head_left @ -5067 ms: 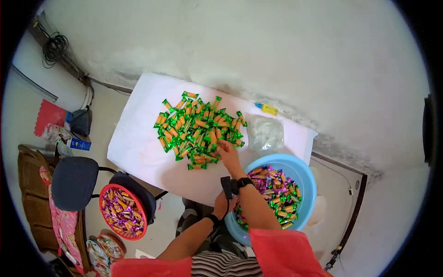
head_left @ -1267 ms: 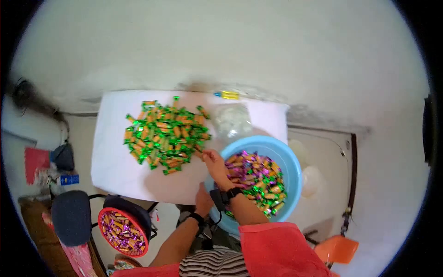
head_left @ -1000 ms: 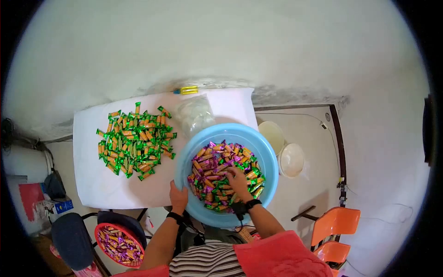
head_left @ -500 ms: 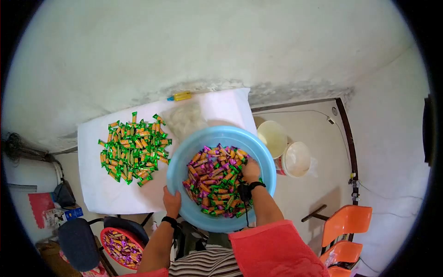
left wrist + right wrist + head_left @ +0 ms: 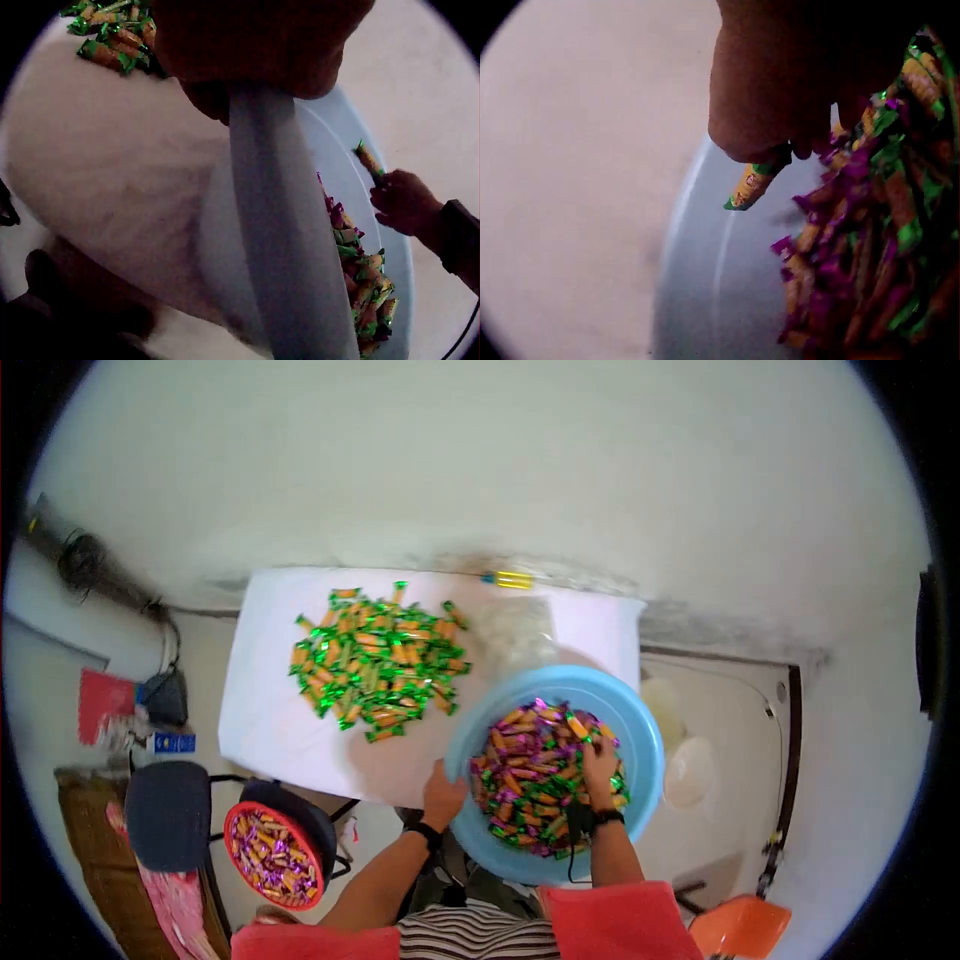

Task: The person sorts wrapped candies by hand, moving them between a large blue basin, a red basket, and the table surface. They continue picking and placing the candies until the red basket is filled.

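The left hand [image 5: 443, 795] gripped the rim of the blue basin [image 5: 652, 745]. The right hand [image 5: 600, 770] pinched one green-wrapped candy [image 5: 748, 189] over the mixed candies [image 5: 525, 765] inside; a loosened pinch could have lost it among them. Beyond, a green-wrapped pile [image 5: 375, 655] lay on the table [image 5: 262, 730].

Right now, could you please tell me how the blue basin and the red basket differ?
The blue basin looks larger than the red basket. The basin holds purple- and green-wrapped candies; the basket shows purple-wrapped ones, no green. The left hand grips the basin's rim, whereas no hand touches the basket. Both are round and hold wrapped candies.
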Demonstrator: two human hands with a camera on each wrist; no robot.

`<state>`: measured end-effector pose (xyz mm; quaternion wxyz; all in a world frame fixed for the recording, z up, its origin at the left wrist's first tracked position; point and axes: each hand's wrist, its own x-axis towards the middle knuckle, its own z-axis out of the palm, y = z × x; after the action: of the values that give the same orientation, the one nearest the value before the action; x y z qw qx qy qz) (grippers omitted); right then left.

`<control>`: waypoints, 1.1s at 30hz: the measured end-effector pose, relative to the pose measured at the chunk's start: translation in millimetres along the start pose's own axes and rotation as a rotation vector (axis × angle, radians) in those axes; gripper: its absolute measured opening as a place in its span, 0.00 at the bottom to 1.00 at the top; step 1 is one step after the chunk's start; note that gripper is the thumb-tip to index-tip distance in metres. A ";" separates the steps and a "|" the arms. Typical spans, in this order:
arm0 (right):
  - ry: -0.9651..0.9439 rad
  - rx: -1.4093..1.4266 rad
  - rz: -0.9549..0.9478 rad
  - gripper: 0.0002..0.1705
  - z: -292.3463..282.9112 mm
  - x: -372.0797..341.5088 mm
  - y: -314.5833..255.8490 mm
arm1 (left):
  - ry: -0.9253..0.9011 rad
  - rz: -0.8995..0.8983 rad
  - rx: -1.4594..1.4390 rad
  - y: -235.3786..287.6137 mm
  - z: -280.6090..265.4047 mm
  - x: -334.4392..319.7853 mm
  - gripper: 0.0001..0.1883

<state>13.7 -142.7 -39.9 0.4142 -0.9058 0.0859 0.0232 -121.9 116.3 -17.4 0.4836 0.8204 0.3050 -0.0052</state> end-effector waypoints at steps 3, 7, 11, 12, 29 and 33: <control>-0.333 0.687 0.201 0.08 18.4 -27.6 -56.2 | -0.076 -0.053 -0.112 -11.0 2.2 3.9 0.23; -0.546 0.565 0.184 0.12 86.5 -37.7 -118.2 | -0.101 -0.039 -0.097 -1.9 -8.0 4.4 0.25; -0.659 0.530 0.093 0.14 156.5 -32.7 -186.8 | -0.154 -0.142 -0.067 -19.7 0.2 3.4 0.24; -0.669 0.524 0.088 0.14 174.8 -33.4 -191.4 | -0.141 -0.059 -0.083 -30.4 6.0 3.2 0.25; -0.329 -0.047 -0.130 0.13 -72.5 -114.0 -45.5 | -0.336 0.017 0.016 -98.6 -72.2 -25.4 0.25; -0.162 0.227 0.161 0.12 -102.0 -125.2 38.9 | -0.243 0.157 0.351 -191.3 -144.5 -63.8 0.19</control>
<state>-119.3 -227.5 12.2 0.5163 -0.8385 0.1267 0.1195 -311.9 266.0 -72.3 0.3656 0.9065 0.1741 -0.1194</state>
